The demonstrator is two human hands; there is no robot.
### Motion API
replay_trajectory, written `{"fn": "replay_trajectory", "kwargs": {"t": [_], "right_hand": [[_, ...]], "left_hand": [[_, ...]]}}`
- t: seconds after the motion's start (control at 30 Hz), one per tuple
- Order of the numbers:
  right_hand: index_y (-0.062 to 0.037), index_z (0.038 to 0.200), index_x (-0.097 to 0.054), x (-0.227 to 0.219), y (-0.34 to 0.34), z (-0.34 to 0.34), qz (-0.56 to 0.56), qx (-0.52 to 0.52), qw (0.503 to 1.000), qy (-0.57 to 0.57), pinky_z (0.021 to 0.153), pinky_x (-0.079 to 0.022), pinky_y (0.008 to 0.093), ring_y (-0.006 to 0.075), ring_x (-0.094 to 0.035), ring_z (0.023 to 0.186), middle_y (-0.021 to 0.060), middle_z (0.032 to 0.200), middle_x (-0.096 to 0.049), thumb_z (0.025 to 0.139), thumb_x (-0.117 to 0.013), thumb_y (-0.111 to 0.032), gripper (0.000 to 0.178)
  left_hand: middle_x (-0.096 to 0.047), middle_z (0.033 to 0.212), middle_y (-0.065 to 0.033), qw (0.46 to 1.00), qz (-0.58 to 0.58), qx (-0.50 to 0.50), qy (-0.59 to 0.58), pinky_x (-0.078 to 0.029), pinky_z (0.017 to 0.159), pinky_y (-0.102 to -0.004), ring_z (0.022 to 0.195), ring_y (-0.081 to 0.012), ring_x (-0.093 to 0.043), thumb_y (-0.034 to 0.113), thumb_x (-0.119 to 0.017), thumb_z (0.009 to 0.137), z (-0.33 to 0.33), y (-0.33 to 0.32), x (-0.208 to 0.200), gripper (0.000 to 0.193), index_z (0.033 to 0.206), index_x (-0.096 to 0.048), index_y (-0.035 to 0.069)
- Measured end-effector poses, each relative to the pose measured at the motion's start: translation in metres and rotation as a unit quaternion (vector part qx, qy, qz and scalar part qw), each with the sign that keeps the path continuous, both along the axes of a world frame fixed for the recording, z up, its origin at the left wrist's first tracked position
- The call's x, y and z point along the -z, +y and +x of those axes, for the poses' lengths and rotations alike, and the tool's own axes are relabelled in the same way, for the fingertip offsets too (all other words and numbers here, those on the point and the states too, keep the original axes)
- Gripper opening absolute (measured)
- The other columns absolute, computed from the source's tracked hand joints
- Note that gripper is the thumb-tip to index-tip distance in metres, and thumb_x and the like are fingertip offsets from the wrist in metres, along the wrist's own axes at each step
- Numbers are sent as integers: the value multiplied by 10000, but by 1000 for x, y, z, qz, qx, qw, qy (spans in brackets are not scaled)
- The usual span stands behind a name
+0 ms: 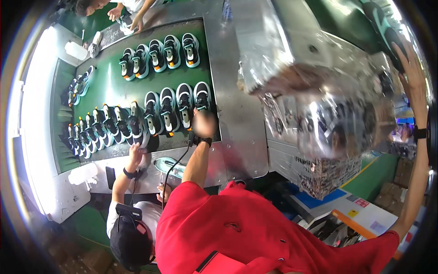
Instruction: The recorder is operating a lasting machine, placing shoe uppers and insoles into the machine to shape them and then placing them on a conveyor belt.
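My left hand (204, 124) is at the near end of a black, white and pale-teal sneaker (202, 96), the rightmost in the near row. A blur covers that hand, so its grip is hidden. Up at the far right rim, my right hand (410, 68) has its fingers against a dark and teal shoe (382, 25), which it holds. Bending at the rim distorts that shoe. More sneakers (184, 98) of the same kind stand side by side on the green conveyor belt (109, 84), and a second row (156, 55) lies farther back.
A co-worker in a black cap (130, 242) reaches to a shoe on my left; another person's hands (137, 20) hold a shoe across the belt. Plastic-wrapped stacks (337, 123) stand on the right. A teal sole (169, 165) lies on the metal edge (219, 160).
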State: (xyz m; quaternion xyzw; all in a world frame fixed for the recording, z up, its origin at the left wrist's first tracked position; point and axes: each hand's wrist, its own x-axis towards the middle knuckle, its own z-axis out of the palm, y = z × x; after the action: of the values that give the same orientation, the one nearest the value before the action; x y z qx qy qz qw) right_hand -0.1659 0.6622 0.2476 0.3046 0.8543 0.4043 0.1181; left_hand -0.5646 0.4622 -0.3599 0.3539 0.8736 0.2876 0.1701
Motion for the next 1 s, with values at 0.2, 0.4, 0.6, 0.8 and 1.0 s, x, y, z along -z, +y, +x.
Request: {"fn": "replay_trajectory", "kwargs": {"t": [0.2,0.4,0.6,0.8,1.0], "right_hand": [[-23,1244,-574,32,30,-34,-9,-121,991,52,1045,-418,381,303,-514,1258,138,1352,-541,800,-615,5,447],[-17,1191,-588,1,-4,-64,18,-148,982,113,968,-473,420,342,-567,1128,176,1179,-598,715,-704,-84,494],[40,1097,-651,-58,-102,-25,100,-32,891,442,770,-537,344,250,-672,863,185,962,-696,775,-706,-142,374],[33,1001,-698,-72,-268,71,34,-23,643,765,652,-527,243,146,-658,751,108,889,-704,868,-637,-214,287],[1,1059,-674,13,-447,136,-6,97,604,791,874,-498,316,211,-649,995,119,1059,-688,874,-594,-133,242]], "left_hand": [[-554,1214,-249,1000,27,10,4,-483,881,-481,1033,-424,-590,199,-712,749,-2,-7,16,781,1405,-325,26],[-347,1422,-344,963,80,179,186,-253,1137,-449,1329,-444,-351,284,-680,846,-59,-37,115,836,1405,-248,-162],[-622,1221,-234,896,52,376,-232,-454,957,-363,1127,-277,-606,227,-674,871,45,-61,-170,514,1270,-542,-69],[-543,1323,-225,589,100,643,-478,-385,1061,-409,1271,-301,-493,351,-535,988,164,-63,-352,595,1374,-414,-86],[-394,1462,-194,243,-81,647,-718,-348,1085,-461,1291,-304,-461,583,-444,952,327,-114,-439,826,1476,-248,-25]]}}
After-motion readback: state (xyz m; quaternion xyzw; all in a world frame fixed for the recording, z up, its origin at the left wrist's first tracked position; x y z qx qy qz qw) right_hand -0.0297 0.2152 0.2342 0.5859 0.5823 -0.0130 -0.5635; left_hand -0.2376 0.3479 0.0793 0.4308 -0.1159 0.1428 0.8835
